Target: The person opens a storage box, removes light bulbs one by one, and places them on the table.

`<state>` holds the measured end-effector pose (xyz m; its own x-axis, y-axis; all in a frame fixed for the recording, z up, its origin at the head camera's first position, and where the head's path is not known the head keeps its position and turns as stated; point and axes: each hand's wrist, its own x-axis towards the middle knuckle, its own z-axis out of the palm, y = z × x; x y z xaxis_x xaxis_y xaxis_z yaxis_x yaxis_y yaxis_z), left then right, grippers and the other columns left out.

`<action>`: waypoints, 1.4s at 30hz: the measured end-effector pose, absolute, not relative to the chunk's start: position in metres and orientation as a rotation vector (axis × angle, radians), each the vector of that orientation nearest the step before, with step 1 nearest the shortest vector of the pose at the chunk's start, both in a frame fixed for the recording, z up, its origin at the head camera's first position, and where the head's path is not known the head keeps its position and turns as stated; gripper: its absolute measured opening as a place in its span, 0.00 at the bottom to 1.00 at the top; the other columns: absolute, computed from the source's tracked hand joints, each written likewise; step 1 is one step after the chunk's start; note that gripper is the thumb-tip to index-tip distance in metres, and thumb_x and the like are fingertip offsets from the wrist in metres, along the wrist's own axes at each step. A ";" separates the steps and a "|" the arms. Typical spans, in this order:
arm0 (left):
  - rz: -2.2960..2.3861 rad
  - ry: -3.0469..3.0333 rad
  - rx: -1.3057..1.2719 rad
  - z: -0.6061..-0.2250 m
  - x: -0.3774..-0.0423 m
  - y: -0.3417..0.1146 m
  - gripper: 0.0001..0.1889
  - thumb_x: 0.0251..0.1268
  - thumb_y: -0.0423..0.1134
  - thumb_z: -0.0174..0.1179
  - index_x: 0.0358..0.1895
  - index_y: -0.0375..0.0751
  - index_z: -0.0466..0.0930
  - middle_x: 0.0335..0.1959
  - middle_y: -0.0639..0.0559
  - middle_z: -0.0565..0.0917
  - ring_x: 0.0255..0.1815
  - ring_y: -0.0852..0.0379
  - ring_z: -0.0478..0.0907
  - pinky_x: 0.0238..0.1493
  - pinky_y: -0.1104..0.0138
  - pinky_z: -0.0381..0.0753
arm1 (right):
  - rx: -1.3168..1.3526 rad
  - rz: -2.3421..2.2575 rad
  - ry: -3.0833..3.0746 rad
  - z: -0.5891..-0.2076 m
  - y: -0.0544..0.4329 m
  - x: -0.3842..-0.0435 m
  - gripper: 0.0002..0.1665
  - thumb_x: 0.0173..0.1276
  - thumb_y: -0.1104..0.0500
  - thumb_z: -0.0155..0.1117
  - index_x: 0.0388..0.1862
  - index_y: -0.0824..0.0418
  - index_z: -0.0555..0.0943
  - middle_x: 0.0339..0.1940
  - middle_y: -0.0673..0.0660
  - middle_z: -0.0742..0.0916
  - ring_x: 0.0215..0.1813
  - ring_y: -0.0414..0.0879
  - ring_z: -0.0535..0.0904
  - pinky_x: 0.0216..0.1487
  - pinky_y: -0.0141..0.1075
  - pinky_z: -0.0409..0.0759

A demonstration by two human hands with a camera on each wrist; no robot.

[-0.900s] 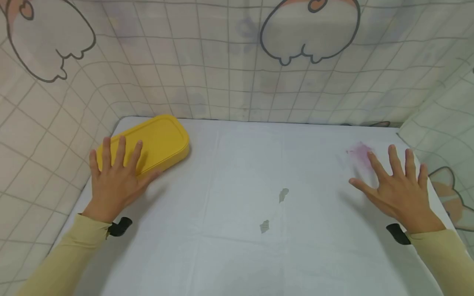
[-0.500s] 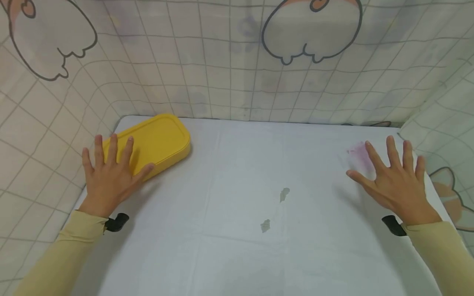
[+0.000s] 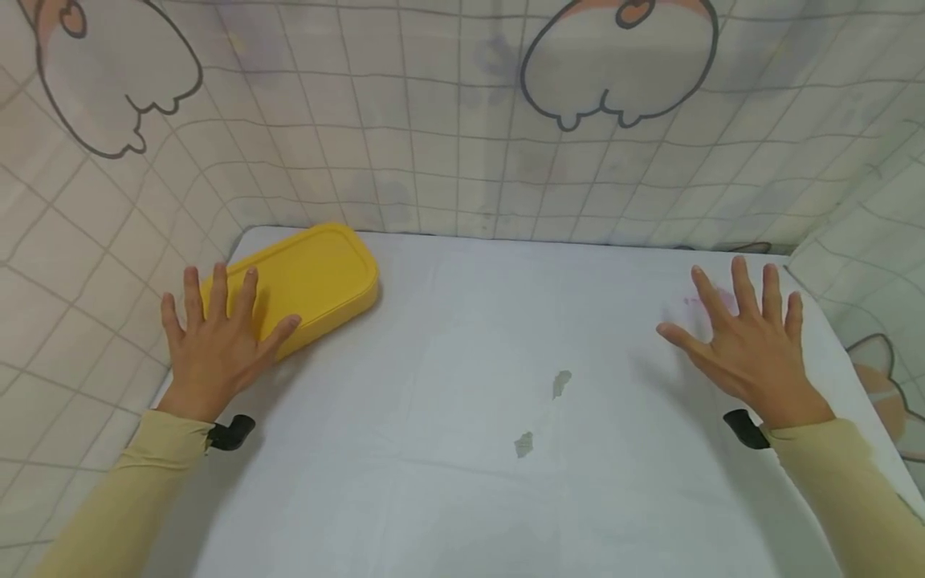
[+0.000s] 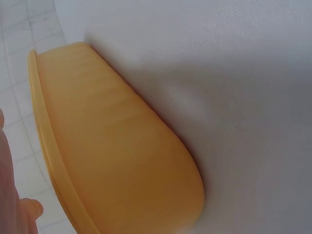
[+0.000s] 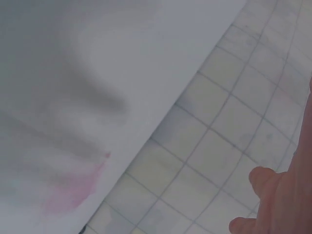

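A yellow lidded box (image 3: pixel 318 277) with rounded corners lies at the back left of the white table (image 3: pixel 448 345). In the head view my left hand (image 3: pixel 213 345), fingers spread, overlaps the near left part of its lid and holds nothing. The left wrist view shows the side wall of the box (image 4: pixel 122 146) beside part of the hand. My right hand (image 3: pixel 755 353) is spread over the right side of the table, its shadow falling to the left. Under its fingers a pink stain (image 3: pixel 711 301) is partly hidden; the right wrist view shows the stain (image 5: pixel 75 192) near the table edge.
A gridded curtain (image 3: pixel 462 120) printed with cartoon animals hangs along the back and both sides of the table. Two small grey patches (image 3: pixel 561 384) mark the tabletop near its middle.
My right hand has moved left and slightly away from me, over the pink stain. The left hand has shifted slightly left. The yellow box stays in place.
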<state>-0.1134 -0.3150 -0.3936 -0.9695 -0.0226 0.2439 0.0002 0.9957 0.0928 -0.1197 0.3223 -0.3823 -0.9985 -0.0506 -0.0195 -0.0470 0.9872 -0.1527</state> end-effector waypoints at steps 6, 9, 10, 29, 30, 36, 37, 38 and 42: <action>-0.209 -2.978 0.073 -0.395 -0.117 -0.319 0.49 0.71 0.76 0.40 0.83 0.44 0.52 0.83 0.25 0.49 0.83 0.19 0.35 0.74 0.24 0.33 | -0.109 -0.245 3.123 -0.383 0.307 -0.126 0.56 0.70 0.20 0.43 0.87 0.41 0.39 0.87 0.61 0.32 0.84 0.69 0.18 0.76 0.75 0.24; -0.238 -3.000 0.095 -0.396 -0.118 -0.320 0.49 0.71 0.76 0.37 0.84 0.44 0.49 0.83 0.25 0.48 0.83 0.20 0.33 0.74 0.24 0.32 | -0.129 -0.257 3.138 -0.383 0.299 -0.130 0.56 0.70 0.20 0.43 0.87 0.41 0.40 0.87 0.61 0.33 0.85 0.70 0.20 0.76 0.76 0.26; -0.242 -3.002 0.101 -0.396 -0.118 -0.321 0.49 0.71 0.76 0.37 0.84 0.44 0.49 0.83 0.24 0.48 0.83 0.19 0.33 0.73 0.24 0.32 | -0.138 -0.260 3.142 -0.383 0.296 -0.131 0.56 0.70 0.20 0.43 0.87 0.41 0.41 0.87 0.61 0.34 0.85 0.70 0.21 0.76 0.76 0.26; -0.445 -3.033 0.218 -0.409 -0.115 -0.342 0.48 0.75 0.72 0.27 0.84 0.40 0.39 0.81 0.18 0.40 0.81 0.15 0.29 0.67 0.22 0.32 | -0.358 -0.209 3.157 -0.381 0.232 -0.158 0.56 0.68 0.18 0.44 0.87 0.40 0.46 0.89 0.63 0.41 0.88 0.69 0.31 0.79 0.73 0.35; -0.452 -3.031 0.228 -0.409 -0.114 -0.342 0.48 0.75 0.72 0.26 0.84 0.39 0.39 0.80 0.17 0.40 0.81 0.15 0.28 0.67 0.22 0.32 | -0.374 -0.207 3.159 -0.381 0.228 -0.160 0.56 0.68 0.18 0.44 0.87 0.40 0.46 0.89 0.63 0.42 0.88 0.69 0.32 0.79 0.73 0.36; -0.481 -2.983 0.262 -0.411 -0.114 -0.347 0.50 0.75 0.73 0.28 0.83 0.34 0.40 0.78 0.13 0.41 0.81 0.14 0.31 0.67 0.23 0.35 | -0.445 -0.211 3.137 -0.380 0.202 -0.170 0.56 0.67 0.17 0.43 0.87 0.39 0.44 0.89 0.60 0.41 0.88 0.67 0.33 0.80 0.72 0.37; -0.484 -2.981 0.269 -0.411 -0.114 -0.348 0.51 0.74 0.73 0.28 0.83 0.33 0.40 0.78 0.12 0.41 0.81 0.14 0.32 0.67 0.24 0.36 | -0.453 -0.219 3.130 -0.381 0.198 -0.172 0.56 0.67 0.17 0.43 0.87 0.38 0.44 0.89 0.59 0.41 0.88 0.67 0.32 0.80 0.72 0.36; -0.488 -2.985 0.278 -0.411 -0.114 -0.348 0.52 0.74 0.73 0.28 0.83 0.32 0.39 0.78 0.12 0.40 0.80 0.13 0.34 0.67 0.24 0.36 | -0.460 -0.225 3.124 -0.381 0.193 -0.173 0.56 0.67 0.17 0.42 0.86 0.38 0.44 0.89 0.58 0.41 0.88 0.66 0.32 0.80 0.72 0.36; -0.500 -3.049 0.343 -0.413 -0.116 -0.350 0.55 0.73 0.75 0.25 0.82 0.27 0.32 0.78 0.12 0.39 0.77 0.11 0.42 0.68 0.25 0.39 | -0.493 -0.248 3.100 -0.382 0.175 -0.179 0.57 0.67 0.16 0.42 0.86 0.38 0.43 0.89 0.57 0.40 0.89 0.64 0.31 0.81 0.71 0.35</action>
